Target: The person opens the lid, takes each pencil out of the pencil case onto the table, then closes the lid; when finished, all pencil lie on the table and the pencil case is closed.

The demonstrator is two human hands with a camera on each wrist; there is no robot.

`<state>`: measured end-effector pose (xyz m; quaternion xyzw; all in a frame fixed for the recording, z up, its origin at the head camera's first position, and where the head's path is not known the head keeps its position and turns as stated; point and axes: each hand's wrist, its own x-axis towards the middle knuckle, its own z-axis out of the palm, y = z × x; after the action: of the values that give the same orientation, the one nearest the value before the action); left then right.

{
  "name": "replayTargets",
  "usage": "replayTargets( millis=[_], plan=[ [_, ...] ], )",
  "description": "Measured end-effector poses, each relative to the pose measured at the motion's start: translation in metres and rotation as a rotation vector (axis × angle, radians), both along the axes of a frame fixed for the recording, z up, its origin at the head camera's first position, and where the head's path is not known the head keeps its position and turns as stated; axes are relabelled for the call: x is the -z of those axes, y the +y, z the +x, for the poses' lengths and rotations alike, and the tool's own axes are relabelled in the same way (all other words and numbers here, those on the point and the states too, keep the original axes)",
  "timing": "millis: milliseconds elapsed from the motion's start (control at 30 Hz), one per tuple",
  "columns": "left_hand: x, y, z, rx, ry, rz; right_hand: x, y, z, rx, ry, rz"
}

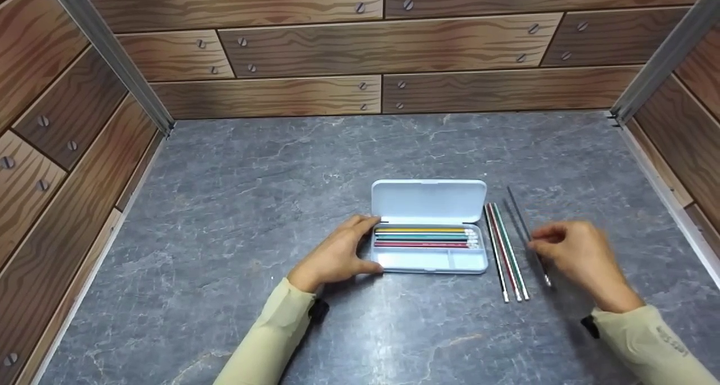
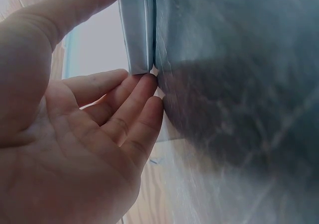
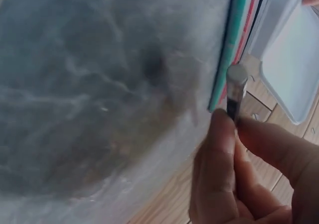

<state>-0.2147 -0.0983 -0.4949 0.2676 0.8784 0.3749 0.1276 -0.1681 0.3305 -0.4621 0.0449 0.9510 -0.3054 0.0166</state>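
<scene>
An open pale-blue plastic pencil case (image 1: 410, 259) lies on the table, its lid (image 1: 429, 201) raised at the back. Several pencils (image 1: 422, 237) in yellow, green, black and red lie in its back compartment, silver ends to the right. My left hand (image 1: 337, 254) holds the case's left end, thumb at the front corner and fingers at the back one. Thumb and fingers of my right hand (image 1: 582, 255) pinch a dark pencil (image 1: 521, 219), whose silver end (image 3: 237, 75) points toward the camera in the right wrist view. That pencil is tilted, right of the loose pencils.
Beside the case's right end, 3 loose pencils (image 1: 506, 253), black, red and green, lie side by side on the grey marbled table (image 1: 253, 177). A small divider marks off the right of the case's front compartment. Wood-patterned walls (image 1: 315, 47) enclose the table.
</scene>
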Motion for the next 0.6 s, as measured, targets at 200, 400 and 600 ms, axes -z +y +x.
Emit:
replayTargets(
  millis=[200,400,600],
  plan=[
    [0.001,0.000,0.000,-0.004,-0.005,-0.007,0.005,-0.003,0.000,-0.017,-0.140,-0.034],
    [0.000,0.000,0.000,-0.008,-0.018,-0.007,0.007,-0.010,0.000,-0.013,-0.151,-0.048],
    [-0.001,0.000,0.000,-0.014,-0.025,-0.015,0.009,-0.016,0.002,-0.016,-0.130,-0.067]
  ],
)
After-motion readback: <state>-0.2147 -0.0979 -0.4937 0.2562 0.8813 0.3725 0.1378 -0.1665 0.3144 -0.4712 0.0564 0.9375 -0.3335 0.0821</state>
